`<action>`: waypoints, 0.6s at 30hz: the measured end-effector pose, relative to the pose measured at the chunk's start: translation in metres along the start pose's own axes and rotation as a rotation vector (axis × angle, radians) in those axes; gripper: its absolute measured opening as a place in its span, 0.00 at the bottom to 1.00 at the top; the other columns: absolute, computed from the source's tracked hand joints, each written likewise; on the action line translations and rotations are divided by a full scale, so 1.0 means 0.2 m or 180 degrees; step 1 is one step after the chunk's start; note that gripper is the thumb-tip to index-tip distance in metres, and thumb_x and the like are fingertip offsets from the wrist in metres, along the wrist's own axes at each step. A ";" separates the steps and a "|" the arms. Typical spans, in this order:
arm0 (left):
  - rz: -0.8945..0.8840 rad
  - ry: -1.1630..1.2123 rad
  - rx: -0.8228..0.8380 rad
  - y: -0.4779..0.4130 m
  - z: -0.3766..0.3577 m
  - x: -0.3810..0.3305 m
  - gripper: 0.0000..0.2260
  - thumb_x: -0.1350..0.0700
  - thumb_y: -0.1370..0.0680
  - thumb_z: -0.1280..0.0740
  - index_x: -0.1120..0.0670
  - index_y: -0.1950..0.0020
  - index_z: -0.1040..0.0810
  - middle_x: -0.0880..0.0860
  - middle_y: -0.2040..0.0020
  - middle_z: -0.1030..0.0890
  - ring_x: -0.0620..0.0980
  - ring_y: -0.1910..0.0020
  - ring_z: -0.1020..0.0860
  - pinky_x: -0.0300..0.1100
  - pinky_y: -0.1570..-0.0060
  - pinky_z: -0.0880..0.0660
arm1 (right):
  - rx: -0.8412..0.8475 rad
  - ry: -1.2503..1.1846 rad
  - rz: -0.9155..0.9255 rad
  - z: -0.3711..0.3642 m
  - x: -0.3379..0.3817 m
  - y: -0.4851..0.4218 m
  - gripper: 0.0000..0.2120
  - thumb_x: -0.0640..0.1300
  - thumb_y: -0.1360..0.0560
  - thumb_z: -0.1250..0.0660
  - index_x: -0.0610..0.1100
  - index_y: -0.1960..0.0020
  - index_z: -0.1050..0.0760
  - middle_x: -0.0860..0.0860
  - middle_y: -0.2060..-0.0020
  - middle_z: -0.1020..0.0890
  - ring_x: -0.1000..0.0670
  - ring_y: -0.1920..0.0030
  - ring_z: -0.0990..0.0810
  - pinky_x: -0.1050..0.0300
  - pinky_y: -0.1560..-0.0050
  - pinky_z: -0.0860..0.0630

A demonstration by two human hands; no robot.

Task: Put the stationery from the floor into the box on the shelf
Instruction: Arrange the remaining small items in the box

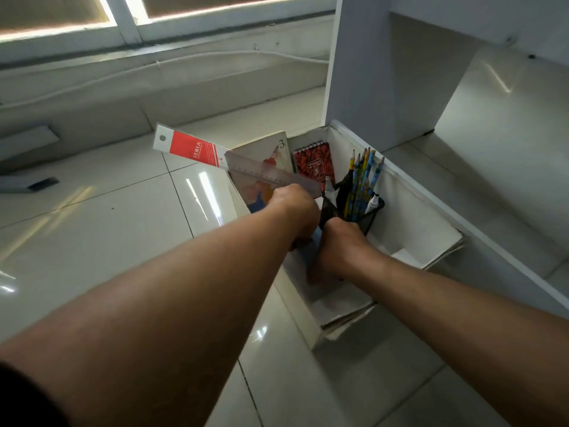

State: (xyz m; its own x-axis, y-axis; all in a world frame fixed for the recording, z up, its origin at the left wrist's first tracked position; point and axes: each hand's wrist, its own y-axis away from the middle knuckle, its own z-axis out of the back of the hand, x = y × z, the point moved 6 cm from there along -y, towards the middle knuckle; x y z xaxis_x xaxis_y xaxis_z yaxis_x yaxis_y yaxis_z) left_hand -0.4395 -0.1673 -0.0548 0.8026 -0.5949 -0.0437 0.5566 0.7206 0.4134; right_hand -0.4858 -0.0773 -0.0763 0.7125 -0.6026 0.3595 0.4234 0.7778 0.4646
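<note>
In the head view, the left hand point(295, 211) has its grip curled around a see-through ruler point(240, 161) that pokes out past the white box's point(409, 217) left edge, over the floor point(92, 226). The right hand point(341, 251) has its grip around a black mesh pencil cup point(374, 211) inside the box, close to the right wall. A book point(277, 146) and a red notebook point(314, 163) lean at the far end. The box's near end shows bare bottom.

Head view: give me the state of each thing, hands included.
Ruler: packaged, slanted above the box, gripped by left hand.
Pencil holder: full of pencils, inside box, gripped by right hand.
Box: open-topped, partly filled.
Notepad: closed, standing in box.
Book: closed, leaning in box.
</note>
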 end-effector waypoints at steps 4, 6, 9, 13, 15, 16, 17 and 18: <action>0.0015 -0.0575 0.0266 -0.03 -0.09 0.02 0.15 0.47 0.20 0.30 0.55 0.59 0.27 0.52 0.64 0.31 0.48 0.68 0.32 0.40 0.49 0.26 | -0.0207 0.0165 0.0192 -0.02 0.02 0.00 0.20 0.44 0.28 0.25 0.46 0.37 0.20 0.44 0.42 0.18 0.40 0.42 0.17 0.56 0.54 0.24; 0.0184 -0.0179 0.0104 -0.03 -0.08 0.03 0.11 0.50 0.22 0.27 0.56 0.51 0.25 0.52 0.63 0.31 0.48 0.68 0.32 0.39 0.57 0.26 | -0.0206 0.0169 0.0255 -0.03 0.03 0.01 0.18 0.44 0.25 0.28 0.50 0.35 0.20 0.44 0.41 0.19 0.40 0.42 0.17 0.55 0.54 0.25; 0.0507 0.1018 -0.0215 -0.02 -0.09 0.06 0.16 0.62 0.25 0.25 0.59 0.39 0.24 0.54 0.58 0.29 0.50 0.66 0.30 0.39 0.68 0.28 | -0.0212 0.0165 0.0276 -0.02 0.03 0.02 0.16 0.43 0.24 0.30 0.50 0.37 0.20 0.44 0.42 0.19 0.40 0.43 0.17 0.55 0.56 0.28; 0.0549 0.1601 -0.0465 -0.01 -0.11 0.05 0.19 0.68 0.25 0.28 0.62 0.35 0.25 0.53 0.61 0.33 0.56 0.56 0.24 0.46 0.58 0.23 | -0.0235 0.0165 0.0144 -0.01 0.01 0.02 0.14 0.44 0.23 0.28 0.46 0.38 0.20 0.43 0.41 0.19 0.39 0.40 0.19 0.55 0.55 0.30; 0.0510 0.1599 -0.0532 0.00 -0.10 0.05 0.18 0.68 0.25 0.29 0.62 0.35 0.24 0.54 0.60 0.30 0.58 0.53 0.21 0.48 0.55 0.20 | -0.0238 0.0180 0.0088 0.00 0.00 0.02 0.13 0.45 0.22 0.28 0.46 0.38 0.20 0.44 0.40 0.20 0.40 0.40 0.18 0.55 0.56 0.30; 0.0494 0.1610 -0.0562 0.01 -0.10 0.05 0.18 0.68 0.24 0.29 0.62 0.35 0.24 0.56 0.56 0.27 0.59 0.51 0.20 0.49 0.53 0.19 | -0.0240 0.0198 0.0073 0.00 0.00 0.02 0.13 0.46 0.22 0.28 0.46 0.38 0.20 0.44 0.40 0.20 0.40 0.40 0.19 0.54 0.56 0.30; 0.0472 0.1624 -0.0580 0.01 -0.10 0.05 0.18 0.68 0.24 0.30 0.62 0.35 0.24 0.58 0.52 0.25 0.60 0.49 0.20 0.50 0.52 0.19 | -0.0236 0.0217 0.0063 0.00 0.00 0.02 0.13 0.47 0.22 0.28 0.46 0.38 0.20 0.45 0.40 0.20 0.40 0.41 0.19 0.54 0.55 0.30; 0.0440 0.1618 -0.0588 0.01 -0.10 0.05 0.17 0.68 0.23 0.31 0.62 0.35 0.24 0.60 0.49 0.24 0.60 0.49 0.20 0.50 0.53 0.19 | -0.0228 0.0227 0.0049 0.00 0.00 0.02 0.13 0.48 0.22 0.28 0.46 0.39 0.21 0.45 0.40 0.20 0.41 0.41 0.19 0.54 0.55 0.30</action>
State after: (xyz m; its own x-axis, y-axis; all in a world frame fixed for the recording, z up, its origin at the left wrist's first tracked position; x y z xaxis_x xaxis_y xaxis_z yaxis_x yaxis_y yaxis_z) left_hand -0.4266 -0.1642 -0.0720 0.8478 -0.2768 -0.4524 0.4305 0.8574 0.2821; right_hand -0.4855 -0.0745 -0.0746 0.7561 -0.5783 0.3065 0.4493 0.7991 0.3995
